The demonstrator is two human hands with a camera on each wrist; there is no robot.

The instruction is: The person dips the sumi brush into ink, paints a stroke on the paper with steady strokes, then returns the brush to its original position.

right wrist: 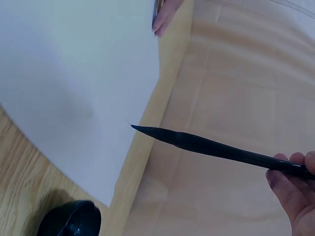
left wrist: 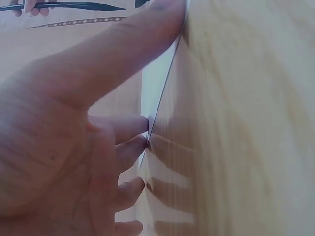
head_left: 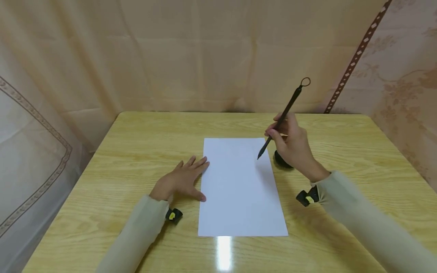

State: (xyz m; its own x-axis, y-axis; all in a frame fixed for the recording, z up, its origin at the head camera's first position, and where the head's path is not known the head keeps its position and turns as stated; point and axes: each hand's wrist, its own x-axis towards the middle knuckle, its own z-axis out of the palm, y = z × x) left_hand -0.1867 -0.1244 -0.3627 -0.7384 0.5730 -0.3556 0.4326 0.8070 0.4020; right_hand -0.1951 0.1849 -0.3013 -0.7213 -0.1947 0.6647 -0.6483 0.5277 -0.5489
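A blank white sheet of paper (head_left: 240, 189) lies on the table. My right hand (head_left: 293, 142) pinches a dark ink brush (head_left: 288, 106) partway along its handle, which has a loop at the top. The brush tilts, its pointed black tip over the upper right of the sheet; the right wrist view shows the tip apart from the paper. My left hand (head_left: 186, 178) rests at the sheet's left edge with fingers spread, thumb and fingertips touching the paper. Beside the sheet's right edge sits a small black bowl (right wrist: 71, 219), partly hidden by my right hand in the head view.
The wooden table (head_left: 136, 151) has its far edge against a beige curtain (head_left: 205, 57). A patterned cloth (head_left: 403, 76) hangs at the right, and a pale cloth (head_left: 30, 151) at the left. Both wrists wear dark straps with small yellow-marked devices (head_left: 174, 215).
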